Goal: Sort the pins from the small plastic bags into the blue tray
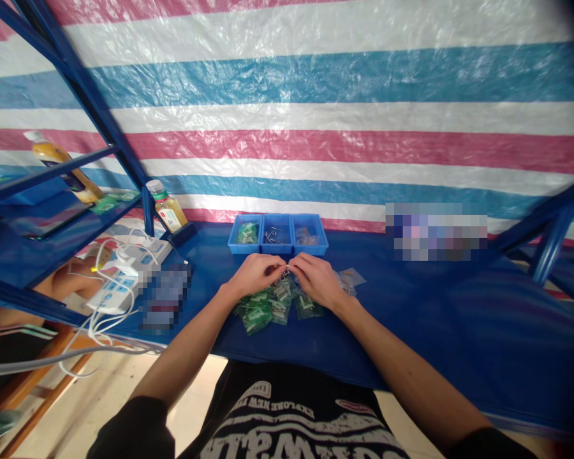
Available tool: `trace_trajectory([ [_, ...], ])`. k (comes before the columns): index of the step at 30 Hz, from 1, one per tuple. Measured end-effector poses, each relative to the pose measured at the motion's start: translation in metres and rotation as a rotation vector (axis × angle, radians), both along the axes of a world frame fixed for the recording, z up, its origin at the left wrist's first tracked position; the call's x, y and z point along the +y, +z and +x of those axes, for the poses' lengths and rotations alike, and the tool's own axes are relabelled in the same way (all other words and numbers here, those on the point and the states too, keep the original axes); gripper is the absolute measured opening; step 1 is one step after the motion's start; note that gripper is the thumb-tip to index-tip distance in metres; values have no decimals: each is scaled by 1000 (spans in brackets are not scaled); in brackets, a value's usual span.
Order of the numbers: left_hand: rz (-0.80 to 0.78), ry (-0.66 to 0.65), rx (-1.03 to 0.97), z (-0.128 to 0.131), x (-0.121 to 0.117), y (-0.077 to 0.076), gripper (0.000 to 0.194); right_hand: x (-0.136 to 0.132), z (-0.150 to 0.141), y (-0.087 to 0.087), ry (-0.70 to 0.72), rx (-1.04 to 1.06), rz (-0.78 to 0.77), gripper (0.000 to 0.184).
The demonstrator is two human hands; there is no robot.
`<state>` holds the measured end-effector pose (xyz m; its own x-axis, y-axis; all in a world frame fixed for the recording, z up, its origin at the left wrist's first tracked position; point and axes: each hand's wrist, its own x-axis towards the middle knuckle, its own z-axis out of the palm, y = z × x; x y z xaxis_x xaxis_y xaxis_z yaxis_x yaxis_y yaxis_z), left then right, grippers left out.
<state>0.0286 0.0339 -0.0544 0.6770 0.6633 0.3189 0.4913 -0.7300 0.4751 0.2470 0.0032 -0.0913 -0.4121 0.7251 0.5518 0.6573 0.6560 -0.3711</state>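
My left hand (257, 275) and my right hand (317, 278) meet in front of the bins, fingertips pinched close together. Whatever sits between them is too small to make out. Beneath and around the fingers lies a pile of small plastic bags: green-tinted bags (255, 313) at the left and clear bags with small metal pieces (280, 308) in the middle. More clear bags (352, 278) lie beside my right hand. Just beyond are three joined blue bins: the left bin (235, 243) has green bags, the middle bin (276, 249) loose metal pins or screws, the right bin (321, 243) clear bags.
A white power strip (119, 284) with tangled cables and a blurred phone-like object (166, 296) lie at the left. A drink bottle (168, 207) stands by the blue frame post. Another blurred item (435, 233) is at the back right. A person's leg shows at far left.
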Motion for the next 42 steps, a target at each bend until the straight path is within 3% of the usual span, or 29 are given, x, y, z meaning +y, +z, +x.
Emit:
trace_trajectory([
  [12, 38, 125, -102, -3, 6, -4, 32, 1, 1, -4, -155, 73, -16, 30],
  [17, -70, 413, -347, 3, 11, -8, 42, 1, 1, -5, -209, 130, -39, 23],
  [20, -164, 452, -399, 4, 14, -9, 51, -1, -1, -4, -193, 101, -59, 22],
  [24, -120, 426, -317, -4, 18, -11, 45, -1, -1, -3, -183, 73, -52, 22],
  [28, -1, 380, -87, -14, 21, -11, 33, 4, 1, -7, -202, 53, -33, 20],
  [33, -24, 299, 160, -11, 18, -11, 26, 7, 2, -11, -187, 0, -36, 18],
  [42, -14, 308, 278, -10, 18, -16, 26, 6, 1, -11, -166, -5, -25, 20],
])
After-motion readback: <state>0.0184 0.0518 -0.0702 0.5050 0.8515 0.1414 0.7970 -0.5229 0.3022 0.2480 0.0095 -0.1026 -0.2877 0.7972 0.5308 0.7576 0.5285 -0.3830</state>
